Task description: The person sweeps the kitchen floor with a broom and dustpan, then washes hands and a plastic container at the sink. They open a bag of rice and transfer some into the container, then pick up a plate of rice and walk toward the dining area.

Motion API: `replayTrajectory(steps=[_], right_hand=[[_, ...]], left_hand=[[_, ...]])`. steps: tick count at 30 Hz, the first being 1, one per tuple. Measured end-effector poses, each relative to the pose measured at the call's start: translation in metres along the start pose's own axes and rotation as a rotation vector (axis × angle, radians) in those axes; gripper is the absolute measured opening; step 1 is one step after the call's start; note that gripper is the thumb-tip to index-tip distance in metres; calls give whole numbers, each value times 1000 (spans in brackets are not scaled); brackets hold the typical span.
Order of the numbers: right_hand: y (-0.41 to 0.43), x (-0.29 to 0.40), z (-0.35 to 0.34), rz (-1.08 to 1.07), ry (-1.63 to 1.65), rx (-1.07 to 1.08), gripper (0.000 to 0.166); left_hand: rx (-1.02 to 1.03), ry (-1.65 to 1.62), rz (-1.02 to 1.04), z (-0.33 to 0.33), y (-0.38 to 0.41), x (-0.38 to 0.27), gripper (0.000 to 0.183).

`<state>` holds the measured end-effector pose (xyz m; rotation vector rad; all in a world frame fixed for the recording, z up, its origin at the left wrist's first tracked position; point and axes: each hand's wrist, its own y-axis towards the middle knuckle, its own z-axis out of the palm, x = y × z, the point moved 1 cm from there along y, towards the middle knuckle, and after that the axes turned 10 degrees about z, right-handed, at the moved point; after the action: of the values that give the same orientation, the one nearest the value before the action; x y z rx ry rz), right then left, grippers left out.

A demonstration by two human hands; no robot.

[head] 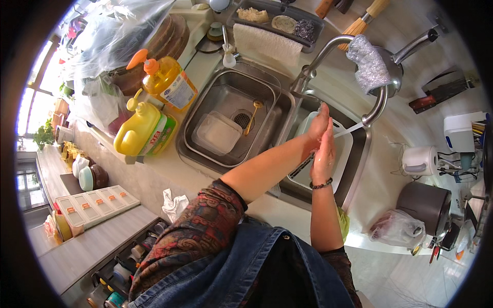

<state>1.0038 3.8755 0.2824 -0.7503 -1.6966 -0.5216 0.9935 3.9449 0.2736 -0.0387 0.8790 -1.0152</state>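
Note:
My left hand (317, 125) and my right hand (323, 159) are pressed palm to palm over the right sink basin (360, 154). Both are wet and hold nothing, with their fingers stretched out flat. A dark beaded bracelet (321, 183) circles the right wrist. Beside them a stream of water (347, 130) runs from the curved metal faucet (381, 104), whose neck carries a silvery knitted wrap (368, 63). Beneath my hands, a white board (342, 163) leans in the basin, partly hidden by them.
In the left basin a metal basket (227, 79) holds a clear plastic container (219, 133) and a gold-coloured spoon (252, 117). Two yellow pump bottles (171, 82) (144, 129) stand left of it. A pan (385, 61) and a cleaver (443, 90) hang beyond the faucet. A dark pot (423, 208) stands right.

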Motion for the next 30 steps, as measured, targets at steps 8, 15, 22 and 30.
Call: replayTrajectory(steps=[8, 15, 22, 30], right_hand=[[45, -39, -33, 354, 393, 0, 46], [38, -23, -20, 206, 332, -61, 49], [40, -23, -11, 68, 733, -122, 45], [65, -57, -41, 502, 680, -76, 21]], left_hand=[[7, 66, 115, 17, -14, 25, 68], [-12, -203, 126, 20, -20, 30, 46], [115, -266, 121, 1, 7, 28, 25], [168, 1204, 915, -5, -10, 11, 19]])
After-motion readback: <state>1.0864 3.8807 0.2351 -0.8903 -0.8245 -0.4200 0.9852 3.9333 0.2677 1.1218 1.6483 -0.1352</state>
